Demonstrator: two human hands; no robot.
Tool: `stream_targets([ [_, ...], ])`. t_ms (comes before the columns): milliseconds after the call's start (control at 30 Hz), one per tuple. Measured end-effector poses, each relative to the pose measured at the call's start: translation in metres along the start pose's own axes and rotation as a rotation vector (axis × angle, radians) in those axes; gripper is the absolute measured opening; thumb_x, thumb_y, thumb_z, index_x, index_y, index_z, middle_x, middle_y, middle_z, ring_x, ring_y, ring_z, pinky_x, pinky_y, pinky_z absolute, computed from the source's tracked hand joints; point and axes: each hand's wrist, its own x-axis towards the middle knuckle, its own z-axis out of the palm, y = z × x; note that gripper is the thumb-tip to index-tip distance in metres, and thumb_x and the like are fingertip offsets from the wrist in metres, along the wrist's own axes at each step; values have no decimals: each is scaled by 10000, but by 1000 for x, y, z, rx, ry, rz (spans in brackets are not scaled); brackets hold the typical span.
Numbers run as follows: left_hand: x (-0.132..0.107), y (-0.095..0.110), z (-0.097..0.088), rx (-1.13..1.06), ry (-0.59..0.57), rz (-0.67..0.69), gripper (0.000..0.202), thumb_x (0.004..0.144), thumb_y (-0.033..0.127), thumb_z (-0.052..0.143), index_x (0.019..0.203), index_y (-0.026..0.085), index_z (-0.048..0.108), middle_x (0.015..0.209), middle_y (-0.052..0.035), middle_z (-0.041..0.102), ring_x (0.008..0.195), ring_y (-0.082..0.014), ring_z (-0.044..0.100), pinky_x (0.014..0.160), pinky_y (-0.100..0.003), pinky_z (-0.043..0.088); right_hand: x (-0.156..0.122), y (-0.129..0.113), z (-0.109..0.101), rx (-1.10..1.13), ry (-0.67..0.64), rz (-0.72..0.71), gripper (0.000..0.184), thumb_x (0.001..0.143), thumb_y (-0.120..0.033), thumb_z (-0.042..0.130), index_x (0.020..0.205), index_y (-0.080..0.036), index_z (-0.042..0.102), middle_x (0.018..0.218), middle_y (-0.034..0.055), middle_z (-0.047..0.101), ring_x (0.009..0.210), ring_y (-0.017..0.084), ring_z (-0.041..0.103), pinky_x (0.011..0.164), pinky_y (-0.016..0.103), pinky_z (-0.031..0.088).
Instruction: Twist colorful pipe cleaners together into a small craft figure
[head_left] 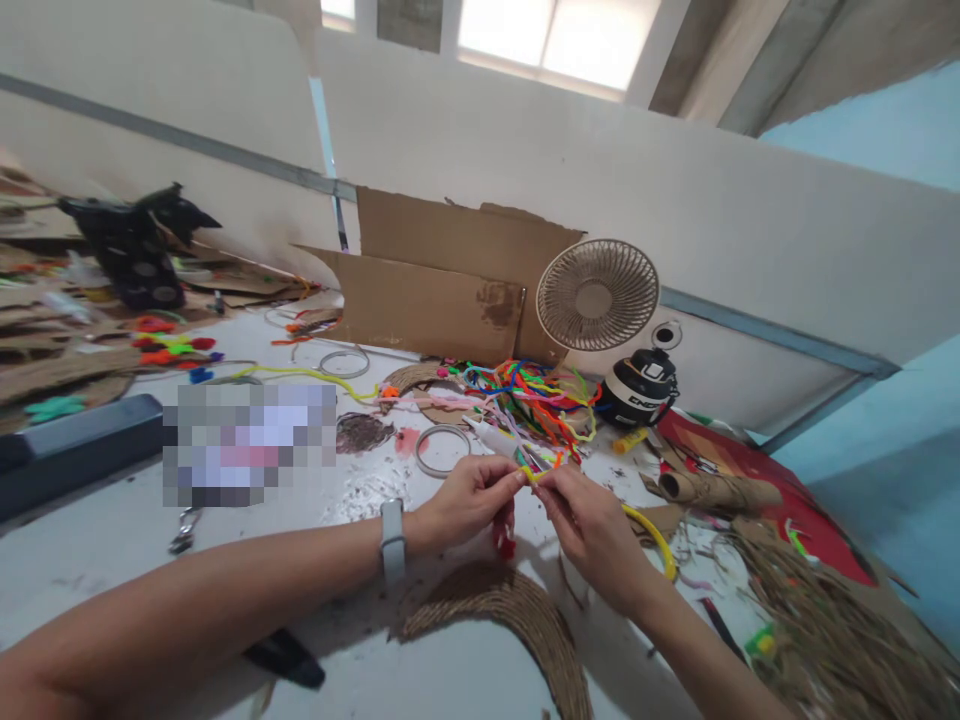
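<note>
Between my two hands a short yellow pipe cleaner (532,474) is pinched at both ends. My left hand (476,500), with a grey band on its wrist, grips one end between thumb and forefinger. A red fuzzy piece (505,538) hangs below its fingers; whether it joins the yellow one is hidden. My right hand (592,525) has its fingertips closed on the other end. Just beyond them lie a white tube with a pointed nozzle (495,438) and a heap of coloured pipe cleaners (536,395). Nearer me is a curved piece wrapped in brown cord (517,600).
A metal ring (419,458) lies left of the tube, a yellow ring (666,552) by my right wrist. Behind stand cardboard (427,305), a fan (596,298) and a black jug (637,390). Brown fibre (832,620) piles at right, a dark long box (82,450) at left.
</note>
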Motion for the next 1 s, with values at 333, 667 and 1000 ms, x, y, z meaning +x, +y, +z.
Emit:
stream_targets([
  [333,2,10,-7,178,-80,-33,560,861,540,216,515,153,426,423,19,410,424,-91,395,435,-216,313,-2,6,4,-221,34,-111,179,905,-185,391,815,-175,545,733,43,581,669,148,526,592,244,380],
  [667,2,-1,-3,-27,-185,-87,498,831,579,320,559,164,363,454,70,330,390,-54,308,400,-196,262,-4,0,9,-230,21,-116,199,918,-205,371,817,-172,539,738,50,593,694,152,542,617,252,385],
  [1000,1,-1,3,34,-41,12,486,816,591,340,574,170,356,462,72,320,405,-55,287,392,-191,245,-4,-13,10,-328,76,-115,224,896,-171,377,748,-167,545,648,52,573,634,176,515,689,326,389],
])
